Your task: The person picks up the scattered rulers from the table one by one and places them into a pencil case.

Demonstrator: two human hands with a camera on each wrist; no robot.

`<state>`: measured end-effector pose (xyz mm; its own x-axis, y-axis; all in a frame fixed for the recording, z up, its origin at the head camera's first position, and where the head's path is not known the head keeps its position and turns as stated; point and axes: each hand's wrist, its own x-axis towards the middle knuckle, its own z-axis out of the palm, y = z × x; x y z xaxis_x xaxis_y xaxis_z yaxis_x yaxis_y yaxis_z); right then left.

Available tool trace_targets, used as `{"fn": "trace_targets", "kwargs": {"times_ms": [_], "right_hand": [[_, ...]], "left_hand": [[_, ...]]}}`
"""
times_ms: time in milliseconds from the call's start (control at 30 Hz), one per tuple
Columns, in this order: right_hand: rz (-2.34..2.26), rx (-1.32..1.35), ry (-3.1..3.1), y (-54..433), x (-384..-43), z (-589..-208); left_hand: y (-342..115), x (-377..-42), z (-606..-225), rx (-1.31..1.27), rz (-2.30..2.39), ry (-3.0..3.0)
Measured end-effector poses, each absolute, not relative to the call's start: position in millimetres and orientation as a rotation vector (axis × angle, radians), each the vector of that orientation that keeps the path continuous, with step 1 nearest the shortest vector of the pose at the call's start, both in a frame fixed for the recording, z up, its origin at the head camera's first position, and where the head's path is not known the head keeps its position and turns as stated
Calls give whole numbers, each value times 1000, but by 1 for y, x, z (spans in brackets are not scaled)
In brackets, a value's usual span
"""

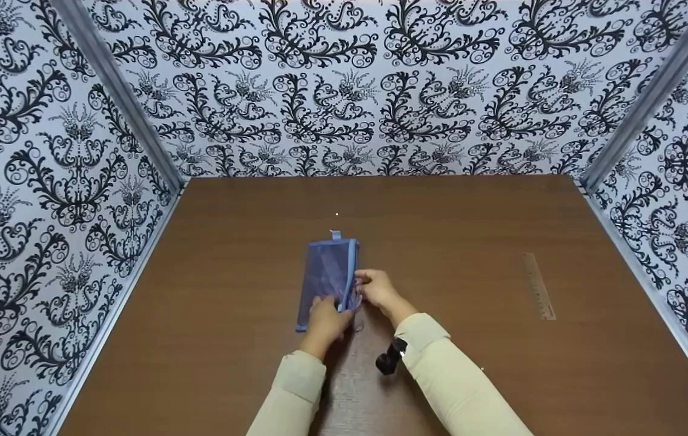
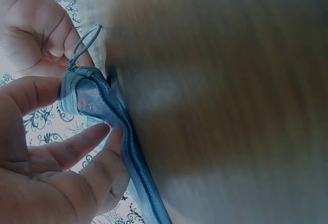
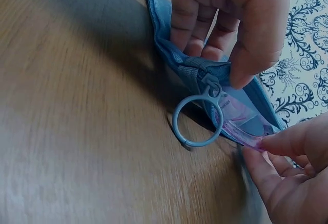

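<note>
A blue mesh zip pouch (image 1: 327, 272) lies on the brown table, its zipper edge to the right. My left hand (image 1: 326, 318) grips the pouch's near end at the zipper, thumb on one side and fingers on the other. In the right wrist view the pouch mouth gapes, and a ring pull (image 3: 197, 144) hangs from the zipper slider. There my right hand (image 3: 292, 172) pinches a clear, purple-tinted plastic piece (image 3: 243, 129) with printed marks, partly inside the pouch mouth. Its full outline is hidden, so I cannot tell its exact kind.
A clear ruler (image 1: 539, 287) lies flat on the right part of the table (image 1: 441, 224). Black-and-white patterned walls (image 1: 344, 91) enclose the back and sides. A black device (image 1: 389, 357) sits at the right sleeve cuff.
</note>
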<state>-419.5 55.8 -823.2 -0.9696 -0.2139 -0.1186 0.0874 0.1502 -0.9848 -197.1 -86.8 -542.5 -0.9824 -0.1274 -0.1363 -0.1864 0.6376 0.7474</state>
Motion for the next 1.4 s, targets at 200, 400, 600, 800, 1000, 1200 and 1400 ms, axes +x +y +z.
{"fn": "trace_targets", "kwargs": {"times_ms": [200,400,600,800,1000,1200,1400], "right_hand": [[-1832,-150,2302,55,-408,-805],[-1914,-198,2228,59,-421,-838],[-1890,-132,2255,50,-332,-679],[-1813,-4,2322,39,-267,-558],[-1906,-156,2322,46,-300,-619],[-1803,-84,2395,42,-326,-661],[-1899,-96,2311,43,-309,-626]], "left_hand": [[-88,-196,-542,-234,1279,2819],[-89,-196,-542,-216,1266,2870],[-89,-196,-543,-232,1272,2863],[-89,-196,-543,-219,1278,2856],[-89,-195,-542,-221,1291,2835],[-89,-195,-543,-222,1265,2831],[-88,-196,-544,-229,1252,2830]]}}
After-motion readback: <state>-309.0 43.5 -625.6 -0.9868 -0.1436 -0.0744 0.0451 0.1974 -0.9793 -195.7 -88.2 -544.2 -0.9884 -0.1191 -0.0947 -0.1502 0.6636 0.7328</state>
